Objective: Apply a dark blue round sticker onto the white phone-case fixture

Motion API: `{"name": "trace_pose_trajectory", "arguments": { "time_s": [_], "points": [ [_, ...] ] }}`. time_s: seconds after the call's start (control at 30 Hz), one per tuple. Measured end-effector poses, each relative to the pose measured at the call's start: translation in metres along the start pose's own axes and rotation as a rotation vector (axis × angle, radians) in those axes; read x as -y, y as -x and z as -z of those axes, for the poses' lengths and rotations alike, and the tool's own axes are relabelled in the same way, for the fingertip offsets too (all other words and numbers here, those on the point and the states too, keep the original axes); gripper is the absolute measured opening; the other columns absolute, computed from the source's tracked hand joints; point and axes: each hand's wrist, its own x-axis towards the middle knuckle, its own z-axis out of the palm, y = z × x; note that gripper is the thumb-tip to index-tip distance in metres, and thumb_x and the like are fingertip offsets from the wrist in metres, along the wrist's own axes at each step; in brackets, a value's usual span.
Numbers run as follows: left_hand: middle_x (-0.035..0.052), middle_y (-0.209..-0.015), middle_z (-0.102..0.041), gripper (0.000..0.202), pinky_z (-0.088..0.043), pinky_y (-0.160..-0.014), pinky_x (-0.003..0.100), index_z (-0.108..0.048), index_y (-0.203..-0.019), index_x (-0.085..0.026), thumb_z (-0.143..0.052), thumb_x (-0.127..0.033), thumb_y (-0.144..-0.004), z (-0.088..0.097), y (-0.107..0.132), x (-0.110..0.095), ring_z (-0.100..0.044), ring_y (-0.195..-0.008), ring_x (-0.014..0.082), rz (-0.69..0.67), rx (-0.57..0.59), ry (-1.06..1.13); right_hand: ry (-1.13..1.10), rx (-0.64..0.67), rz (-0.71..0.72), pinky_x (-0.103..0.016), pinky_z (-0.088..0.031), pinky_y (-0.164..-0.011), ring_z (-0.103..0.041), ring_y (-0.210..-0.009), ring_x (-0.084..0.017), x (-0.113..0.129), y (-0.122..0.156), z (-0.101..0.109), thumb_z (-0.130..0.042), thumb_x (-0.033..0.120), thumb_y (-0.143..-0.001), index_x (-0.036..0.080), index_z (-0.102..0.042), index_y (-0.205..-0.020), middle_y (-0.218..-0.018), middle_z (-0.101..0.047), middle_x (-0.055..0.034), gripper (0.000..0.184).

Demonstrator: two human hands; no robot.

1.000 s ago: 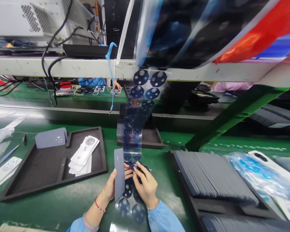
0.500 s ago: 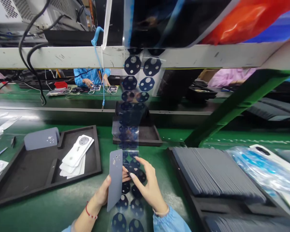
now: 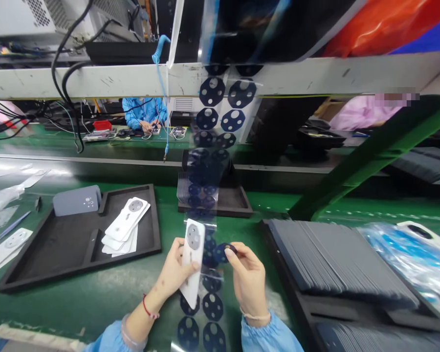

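My left hand (image 3: 173,270) grips a phone back panel (image 3: 194,266), held tilted upright with its white face and round camera area towards me. My right hand (image 3: 250,279) pinches a dark round camera sticker (image 3: 222,253) with holes in it, between thumb and fingers, just right of the panel. The sticker and the panel look apart. Behind and below both hands runs a clear strip (image 3: 212,307) carrying two rows of the same dark stickers; it hangs from the shelf and lies on the green bench.
On the left, a black tray (image 3: 73,259) holds white panels (image 3: 126,227) and a grey-blue panel (image 3: 77,200). To the right, another tray (image 3: 297,303) is packed with grey panels (image 3: 330,254). A green post (image 3: 370,151) slants behind it. Across the bench, a co-worker's blue sleeves (image 3: 135,111) show.
The panel has turned from its grey side to its white side. My right hand has drawn back to the right with the sticker in its fingers. The view has shifted slightly.
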Motion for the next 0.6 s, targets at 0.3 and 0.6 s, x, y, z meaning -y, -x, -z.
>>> {"name": "trace_pose_trajectory", "arguments": {
  "time_s": [0.3, 0.6],
  "points": [
    [0.0024, -0.092, -0.071, 0.038, -0.052, -0.064, 0.027, -0.05, -0.11, -0.023, -0.067, -0.05, -0.09, -0.013, 0.015, 0.006, -0.068, -0.075, 0.018, -0.005, 0.002, -0.31, 0.142, 0.004, -0.07, -0.028, -0.046, -0.057, -0.053, -0.058, -0.015, -0.014, 0.014, -0.01, -0.087, 0.049, -0.072, 0.017, -0.073, -0.076, -0.065, -0.063, -0.0004, 0.035],
    [0.0046, -0.092, -0.069, 0.033, -0.052, -0.068, 0.029, -0.047, -0.118, -0.02, -0.051, -0.045, -0.097, -0.021, 0.025, 0.007, -0.063, -0.075, 0.0182, -0.06, 0.088, -0.423, 0.21, 0.011, 0.03, -0.027, -0.039, -0.058, -0.047, -0.061, -0.014, -0.012, 0.021, -0.013, -0.082, 0.036, -0.076, 0.019, -0.074, -0.077, -0.066, -0.058, 0.0013, 0.019]
  ]
}}
